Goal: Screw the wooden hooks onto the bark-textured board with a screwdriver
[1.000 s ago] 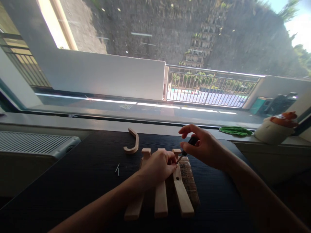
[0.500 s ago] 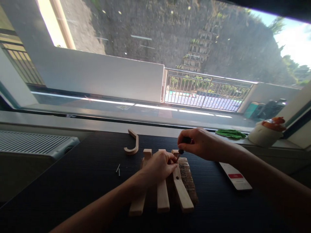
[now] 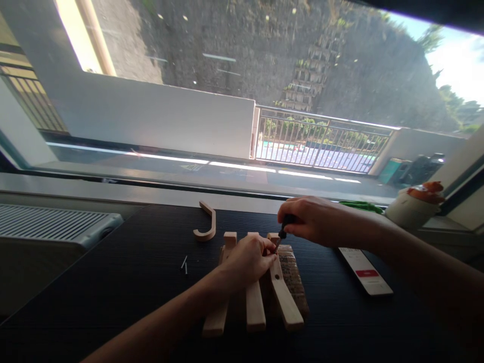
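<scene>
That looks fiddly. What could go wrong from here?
The screwdriver tip sits right beside the fingertips of the left hand, so a slip by the right hand might jab them. The two small screws lie apart on the dark table and could roll off or get lost.

Three pale slats (image 3: 255, 307) lie side by side mid-desk, over a brown board (image 3: 295, 276). A dark-handled screwdriver (image 3: 282, 234) tilts, tip at the right slat's far end.

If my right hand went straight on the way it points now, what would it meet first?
The right hand aims its screwdriver down at the rightmost wooden slat, probably first, just beside the left hand; depth is unclear.
</scene>
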The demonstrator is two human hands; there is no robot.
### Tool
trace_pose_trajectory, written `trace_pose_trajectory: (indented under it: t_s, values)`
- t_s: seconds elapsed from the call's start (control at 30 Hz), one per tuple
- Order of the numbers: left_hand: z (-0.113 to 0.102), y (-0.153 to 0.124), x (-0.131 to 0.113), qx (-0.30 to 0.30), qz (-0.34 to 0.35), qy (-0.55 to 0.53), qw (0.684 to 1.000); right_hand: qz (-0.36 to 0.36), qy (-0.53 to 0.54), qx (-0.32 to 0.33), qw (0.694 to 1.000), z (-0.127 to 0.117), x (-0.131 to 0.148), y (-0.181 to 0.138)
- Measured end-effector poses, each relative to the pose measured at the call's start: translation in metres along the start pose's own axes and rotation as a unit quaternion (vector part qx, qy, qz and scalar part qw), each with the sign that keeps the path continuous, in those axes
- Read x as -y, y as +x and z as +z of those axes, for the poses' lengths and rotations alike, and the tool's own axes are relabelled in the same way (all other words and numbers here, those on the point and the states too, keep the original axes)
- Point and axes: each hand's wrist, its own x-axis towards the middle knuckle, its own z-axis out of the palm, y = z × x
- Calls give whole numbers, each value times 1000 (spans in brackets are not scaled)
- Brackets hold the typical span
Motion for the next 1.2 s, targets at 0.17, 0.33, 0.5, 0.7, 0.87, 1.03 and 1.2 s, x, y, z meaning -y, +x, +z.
trace_pose_trajectory:
  t_s: [0.17,0.33,0.5,0.7,0.87,1.03,1.2]
  values:
    - [-1,0,-1,11,11,-6,1000,32,-39,7,999,0,6,-2]
    - [0,0,-1,16,7,-18,1000,-13,-40,-14,999,-4,7,-2]
    - [0,0,0,14,-1,-12,1000,7,-61,3,998,0,3,0]
    - [-4,-1,-5,18,0,-6,1000,11,-100,-7,995,0,11,-5]
    - [-5,-1,-6,-6,-19,22,1000,25,-96,-2,995,3,6,-7]
    - [-5,-1,-7,-2,-9,18,1000,69,-120,-4,990,4,4,-7]
    - [-8,-2,-11,6,-16,16,1000,37,-100,3,994,-2,5,-11]
